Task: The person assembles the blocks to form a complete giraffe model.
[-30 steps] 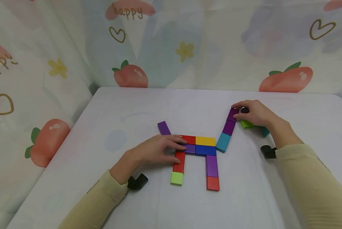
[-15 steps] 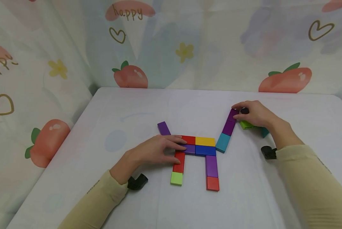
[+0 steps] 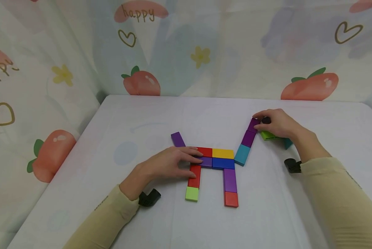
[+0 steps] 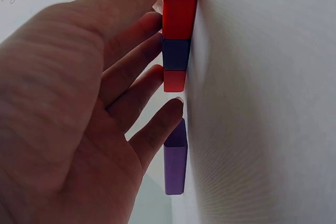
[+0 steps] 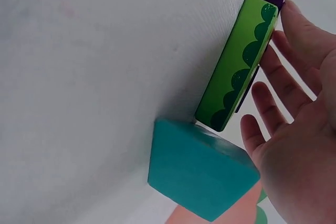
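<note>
One thumb and one index finger of my right hand [image 3: 276, 123] are pinching the far dark purple block [image 3: 253, 124], a narrow hold on the far end of a slanting row. That block is meeting the near dark purple block [image 3: 249, 138], which is touching the teal block [image 3: 242, 155] beside the blue block [image 3: 223, 163]. To the left, my left hand [image 3: 170, 162] is spreading loosely, its fingers touching the upper red block [image 3: 206, 152] and the red leg block [image 3: 194, 181] without gripping. Just right of my pinch, the scalloped green block [image 5: 236, 66] and the teal wedge [image 5: 199, 169] are lying. Uneven pressure could be skewing the row; a drooping palm could be knocking the green piece; dragging left fingers could be splitting the seams.
</note>
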### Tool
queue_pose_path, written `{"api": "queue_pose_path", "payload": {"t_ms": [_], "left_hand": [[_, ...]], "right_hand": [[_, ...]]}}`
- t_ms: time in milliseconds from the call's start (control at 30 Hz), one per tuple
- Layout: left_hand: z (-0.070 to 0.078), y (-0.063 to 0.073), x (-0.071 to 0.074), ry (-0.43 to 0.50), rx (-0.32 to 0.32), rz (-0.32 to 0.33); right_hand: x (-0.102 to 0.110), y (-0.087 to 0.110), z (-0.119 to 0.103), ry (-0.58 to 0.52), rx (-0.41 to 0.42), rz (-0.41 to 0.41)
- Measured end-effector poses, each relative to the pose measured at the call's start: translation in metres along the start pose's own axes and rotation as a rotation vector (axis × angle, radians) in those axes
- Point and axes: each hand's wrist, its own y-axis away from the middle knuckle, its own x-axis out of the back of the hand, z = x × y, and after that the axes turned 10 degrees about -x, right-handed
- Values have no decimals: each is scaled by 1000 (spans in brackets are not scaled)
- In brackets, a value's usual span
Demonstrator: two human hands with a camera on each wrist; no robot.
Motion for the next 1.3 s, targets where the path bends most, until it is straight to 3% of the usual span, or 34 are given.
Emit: {"api": "queue_pose_path", "payload": {"t_ms": [267,667,1000,1300], "left_hand": [[0,0,0,6,-3,2],[0,0,-1,0,2,2],[-2,0,-2,11,-23,4],[-1,0,1,3,-32,5]], "right_hand": [[8,12,3,-21,-18,42],[12,35,23,21,24,-24],[13,34,21,90,27,-38],[35,17,11,78,38,52]]}}
